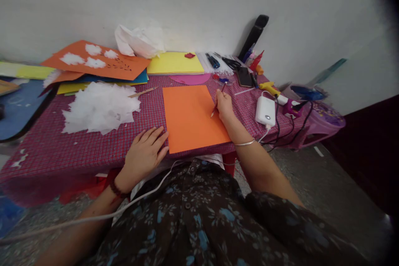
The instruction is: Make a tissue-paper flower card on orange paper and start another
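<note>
A blank orange sheet of paper (193, 120) lies on the checked tablecloth in front of me. My right hand (224, 104) rests on the sheet's right side, its fingers closed round a slim dark pencil (214, 110). The pencil slants down to the left, with its tip at or just above the paper; I cannot tell whether it touches. To the left, my left hand (146, 151) lies flat with fingers spread, fingertips at the sheet's lower left edge. No marks show on the orange sheet.
A heap of torn white paper (101, 108) sits left, beside a wooden stick (143, 92). Behind are a decorated orange sheet (96, 61) and yellow paper (174, 62). Right stand a phone (245, 77), a white power bank (265, 110), a yellow glue gun (269, 88) and cables.
</note>
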The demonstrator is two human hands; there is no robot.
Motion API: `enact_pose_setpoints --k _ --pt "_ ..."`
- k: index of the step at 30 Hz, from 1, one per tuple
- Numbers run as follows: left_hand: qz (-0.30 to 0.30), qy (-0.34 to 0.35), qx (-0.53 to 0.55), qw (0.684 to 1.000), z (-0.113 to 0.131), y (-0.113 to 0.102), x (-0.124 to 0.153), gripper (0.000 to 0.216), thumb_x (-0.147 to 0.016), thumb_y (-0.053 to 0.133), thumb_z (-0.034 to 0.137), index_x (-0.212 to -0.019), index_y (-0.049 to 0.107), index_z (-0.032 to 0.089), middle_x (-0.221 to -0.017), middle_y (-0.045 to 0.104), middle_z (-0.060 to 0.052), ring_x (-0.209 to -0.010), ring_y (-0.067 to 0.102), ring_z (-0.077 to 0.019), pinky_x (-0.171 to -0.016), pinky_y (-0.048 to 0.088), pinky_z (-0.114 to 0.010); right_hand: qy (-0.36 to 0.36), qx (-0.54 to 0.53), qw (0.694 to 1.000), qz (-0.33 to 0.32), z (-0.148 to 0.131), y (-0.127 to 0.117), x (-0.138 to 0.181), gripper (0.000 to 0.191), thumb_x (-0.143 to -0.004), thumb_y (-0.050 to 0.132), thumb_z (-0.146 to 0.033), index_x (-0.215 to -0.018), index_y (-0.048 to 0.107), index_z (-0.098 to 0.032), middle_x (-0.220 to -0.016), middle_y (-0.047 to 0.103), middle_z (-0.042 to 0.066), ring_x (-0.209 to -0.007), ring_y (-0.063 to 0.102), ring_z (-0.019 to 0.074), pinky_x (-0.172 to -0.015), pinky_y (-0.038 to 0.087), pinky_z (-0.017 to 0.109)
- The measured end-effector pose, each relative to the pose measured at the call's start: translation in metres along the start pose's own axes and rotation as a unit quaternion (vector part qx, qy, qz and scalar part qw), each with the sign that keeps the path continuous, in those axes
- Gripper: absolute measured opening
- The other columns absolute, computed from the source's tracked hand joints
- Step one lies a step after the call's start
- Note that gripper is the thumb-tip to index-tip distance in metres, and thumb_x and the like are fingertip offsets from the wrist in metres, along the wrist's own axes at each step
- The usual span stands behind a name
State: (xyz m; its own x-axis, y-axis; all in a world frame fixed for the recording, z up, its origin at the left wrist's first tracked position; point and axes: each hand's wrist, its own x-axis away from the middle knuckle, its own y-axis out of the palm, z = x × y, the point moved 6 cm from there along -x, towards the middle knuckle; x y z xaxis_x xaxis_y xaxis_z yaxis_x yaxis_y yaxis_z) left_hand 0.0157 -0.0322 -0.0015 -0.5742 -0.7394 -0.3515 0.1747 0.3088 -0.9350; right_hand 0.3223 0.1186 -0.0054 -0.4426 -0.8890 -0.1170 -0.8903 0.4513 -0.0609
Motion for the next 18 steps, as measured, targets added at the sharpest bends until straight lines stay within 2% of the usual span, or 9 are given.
enact_pose_setpoints --k 3,7,10,14,18 --pt "0.001 -0.003 0.011 1.000 0.000 -0.001 0.000 0.042 -0.100 0.045 0.037 -0.135 0.062 0.020 -0.145 0.057 -0.012 -0.131 0.055 -0.0327 -0.109 0.042 -0.050 0.006 0.016 1.000 -0.019 -0.001 0.001 0.001 0.045 -0.091 0.058 -0.051 -0.061 0.040 -0.024 -0.047 0.039 -0.005 -0.045 0.039 0.0106 -0.045 0.035 0.025" --pt "-0.002 -0.006 0.018 1.000 0.000 -0.001 0.000 0.041 -0.100 0.047 0.037 -0.135 0.061 0.022 -0.146 0.057 -0.011 -0.131 0.055 -0.0326 -0.109 0.042 -0.051 0.027 0.030 0.997 -0.069 -0.001 -0.004 0.009 0.044 -0.090 0.058 -0.053 -0.061 0.042 -0.023 -0.045 0.038 -0.006 -0.037 0.034 0.0085 -0.039 0.027 0.024" --pt "-0.007 -0.008 0.018 1.000 0.000 -0.001 0.000 0.042 -0.100 0.048 0.037 -0.136 0.061 0.020 -0.147 0.056 -0.011 -0.132 0.054 -0.0320 -0.111 0.041 -0.050 0.025 0.033 0.995 -0.092 -0.004 -0.018 0.022 0.044 -0.089 0.059 -0.054 -0.061 0.047 -0.022 -0.043 0.041 -0.006 -0.035 0.035 0.0078 -0.037 0.025 0.022" --pt "-0.004 -0.014 0.026 1.000 0.000 -0.001 0.000 0.043 -0.100 0.048 0.037 -0.136 0.061 0.019 -0.146 0.057 -0.012 -0.132 0.054 -0.0319 -0.111 0.041 -0.051 0.023 0.050 0.990 -0.127 -0.006 -0.045 0.044 0.044 -0.088 0.061 -0.053 -0.060 0.053 -0.020 -0.044 0.047 -0.003 -0.036 0.038 0.0071 -0.037 0.028 0.021" --pt "0.002 -0.015 0.029 0.999 0.000 0.001 0.001 0.043 -0.099 0.049 0.036 -0.136 0.061 0.018 -0.145 0.058 -0.012 -0.131 0.055 -0.0322 -0.110 0.041 -0.050 0.054 0.032 0.987 -0.151 -0.007 -0.063 0.051 0.042 -0.085 0.064 -0.052 -0.060 0.056 -0.019 -0.043 0.049 -0.003 -0.036 0.041 0.0070 -0.037 0.026 0.020"
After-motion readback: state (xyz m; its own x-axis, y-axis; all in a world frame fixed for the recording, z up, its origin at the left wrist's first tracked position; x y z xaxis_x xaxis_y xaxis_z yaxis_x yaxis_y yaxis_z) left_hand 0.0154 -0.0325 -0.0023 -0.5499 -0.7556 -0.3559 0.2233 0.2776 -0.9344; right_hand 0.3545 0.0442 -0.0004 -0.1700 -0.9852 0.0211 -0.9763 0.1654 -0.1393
